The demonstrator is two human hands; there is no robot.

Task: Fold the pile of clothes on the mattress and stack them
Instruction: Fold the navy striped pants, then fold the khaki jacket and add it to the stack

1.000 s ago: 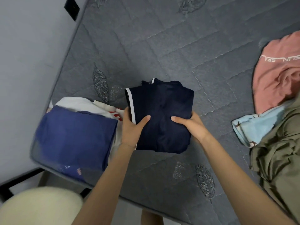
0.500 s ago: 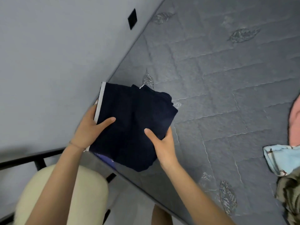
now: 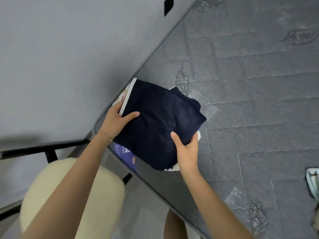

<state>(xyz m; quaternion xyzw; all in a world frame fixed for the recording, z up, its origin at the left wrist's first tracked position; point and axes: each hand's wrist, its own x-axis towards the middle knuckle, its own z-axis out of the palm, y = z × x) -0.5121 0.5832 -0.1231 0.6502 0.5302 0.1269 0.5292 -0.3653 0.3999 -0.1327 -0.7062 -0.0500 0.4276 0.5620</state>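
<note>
A folded dark navy garment with a white trim edge lies on top of the stack at the mattress corner. Under it peek a blue folded garment with printed lettering and white cloth. My left hand grips the navy garment's left edge, thumb on top. My right hand holds its lower right side, thumb pressed on the fabric. The grey quilted mattress fills the right of the view.
A light blue garment and an olive one show at the right edge. A grey wall runs along the mattress's left side. A black bed frame bar and a cream rounded cushion sit below left.
Both hands carried the navy garment left from the mattress middle and lowered it onto the blue folded stack at the corner. The view swung left, so the pink garment left the frame.
</note>
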